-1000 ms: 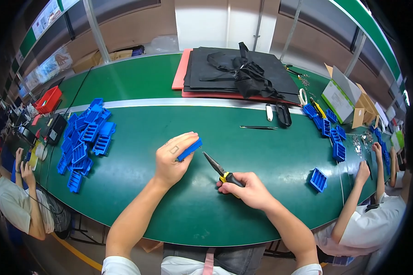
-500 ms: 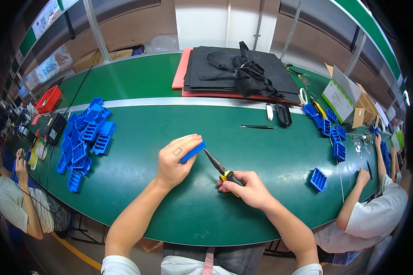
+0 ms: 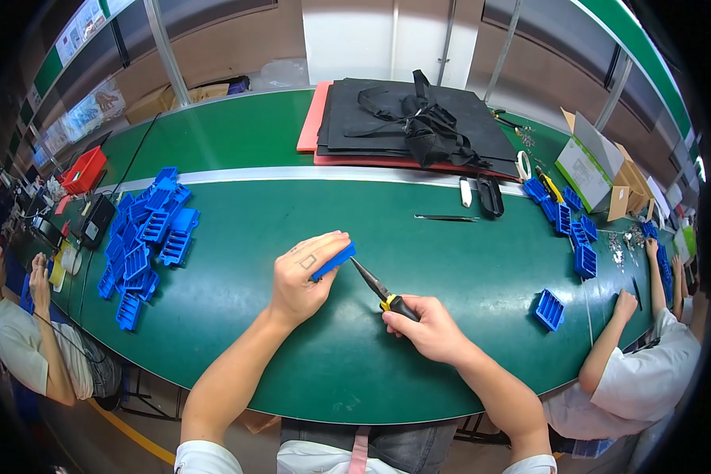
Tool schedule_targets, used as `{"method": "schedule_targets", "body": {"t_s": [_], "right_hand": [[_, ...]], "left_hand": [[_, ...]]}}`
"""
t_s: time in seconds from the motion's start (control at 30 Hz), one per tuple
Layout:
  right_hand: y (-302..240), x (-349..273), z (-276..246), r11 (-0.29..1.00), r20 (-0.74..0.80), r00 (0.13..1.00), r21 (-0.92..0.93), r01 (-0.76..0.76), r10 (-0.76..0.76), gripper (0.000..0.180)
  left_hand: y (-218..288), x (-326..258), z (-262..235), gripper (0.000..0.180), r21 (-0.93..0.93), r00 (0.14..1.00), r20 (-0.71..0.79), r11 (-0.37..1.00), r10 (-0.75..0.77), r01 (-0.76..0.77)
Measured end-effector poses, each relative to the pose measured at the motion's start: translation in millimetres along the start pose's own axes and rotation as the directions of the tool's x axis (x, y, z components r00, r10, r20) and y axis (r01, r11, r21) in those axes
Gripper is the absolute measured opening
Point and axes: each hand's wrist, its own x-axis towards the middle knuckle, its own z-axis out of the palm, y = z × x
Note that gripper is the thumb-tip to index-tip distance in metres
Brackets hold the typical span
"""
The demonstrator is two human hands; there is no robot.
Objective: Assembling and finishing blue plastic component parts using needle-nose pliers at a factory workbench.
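My left hand grips a small blue plastic part just above the green table. My right hand holds a black tool with a yellow collar by its handle. The tool's thin tip points up and left, right beside the blue part's right end. Whether the tip touches the part cannot be told.
A pile of several blue plastic parts lies at the left. One blue part lies at the right, more farther back. Black and red mats with a strap lie at the back. Tweezers, cardboard boxes. Seated persons at left and right.
Both hands stay almost in place; the tool tip stays by the blue part. The person at the right has lowered a raised hand to the table.
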Motion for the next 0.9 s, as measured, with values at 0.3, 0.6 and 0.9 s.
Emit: {"method": "schedule_targets", "body": {"t_s": [0.3, 0.6, 0.9], "right_hand": [[-10, -4, -2, 0.994, 0.02, 0.994, -0.017, -0.111, 0.111, 0.024], [-21, -7, -17, 0.958, 0.106, 0.964, 0.126, -0.256, 0.244, 0.028], [-24, -8, -27, 0.971, 0.153, 0.96, 0.025, -0.24, 0.233, 0.027]], "left_hand": [[-4, 3, -2, 0.035, 0.113, 0.993, 0.069, 0.988, 0.093, -0.101], [-6, 9, -4, 0.019, 0.332, 0.903, 0.212, 0.842, 0.373, -0.425], [-18, 1, -7, 0.032, 0.181, 0.993, 0.051, 0.976, 0.11, -0.118]]}}
